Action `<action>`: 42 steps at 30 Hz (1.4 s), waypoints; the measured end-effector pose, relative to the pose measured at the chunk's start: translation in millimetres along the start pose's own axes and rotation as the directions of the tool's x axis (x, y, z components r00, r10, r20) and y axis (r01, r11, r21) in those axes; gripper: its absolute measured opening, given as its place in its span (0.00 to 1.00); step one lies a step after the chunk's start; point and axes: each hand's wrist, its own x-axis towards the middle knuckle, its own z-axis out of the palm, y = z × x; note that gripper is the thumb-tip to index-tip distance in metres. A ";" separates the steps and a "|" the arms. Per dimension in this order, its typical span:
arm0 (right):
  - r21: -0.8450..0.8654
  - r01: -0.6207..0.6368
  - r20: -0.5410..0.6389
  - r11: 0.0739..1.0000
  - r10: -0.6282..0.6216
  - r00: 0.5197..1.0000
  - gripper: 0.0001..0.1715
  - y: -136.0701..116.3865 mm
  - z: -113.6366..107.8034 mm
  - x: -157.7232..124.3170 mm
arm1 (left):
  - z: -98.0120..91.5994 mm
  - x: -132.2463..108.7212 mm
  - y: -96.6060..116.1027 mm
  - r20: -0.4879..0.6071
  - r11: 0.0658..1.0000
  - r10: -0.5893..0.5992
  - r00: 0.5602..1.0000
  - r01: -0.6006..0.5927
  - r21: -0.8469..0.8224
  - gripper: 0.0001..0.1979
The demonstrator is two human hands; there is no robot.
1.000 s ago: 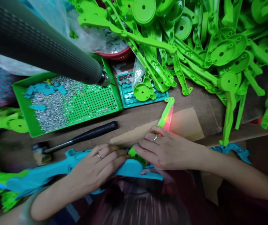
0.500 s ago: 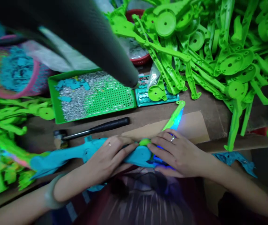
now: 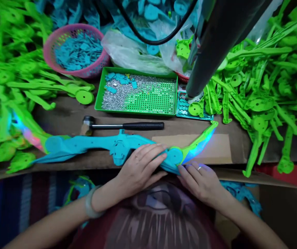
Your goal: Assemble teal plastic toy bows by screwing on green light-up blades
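A long blue plastic toy bow (image 3: 93,143) with green end limbs lies along the bench's near edge. Both limbs glow: the right limb (image 3: 200,143) blue, the left limb (image 3: 29,133) red and blue. My left hand (image 3: 142,164) is closed over the bow's right half, its fingers lying across the blue body. At the joint by the right limb, the bent fingers of my right hand (image 3: 200,181) hold the lower edge of the bow. The fingertips' undersides are hidden. A hammer (image 3: 127,126) lies just beyond the bow, its head to the left.
A green tray (image 3: 174,90) of screws and small blue pieces stands behind the hammer, beside a teal tray (image 3: 183,110). A pink basket (image 3: 50,52) holds blue parts. Green parts (image 3: 265,100) heap on both sides. A dark post (image 3: 216,52) slants over the bench; cardboard (image 3: 219,148) lies under the right limb.
The camera view has swung left. My right hand has come down off the top of the joint to the bow's lower edge, uncovering the lit limb. My left hand stays on the bow.
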 end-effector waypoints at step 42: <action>0.196 0.243 0.097 0.950 -0.265 0.959 0.18 60.2 -0.3 35.8 | -4.8 -7.7 -30.6 0.350 0.973 0.207 0.914 -0.155 -0.170 0.12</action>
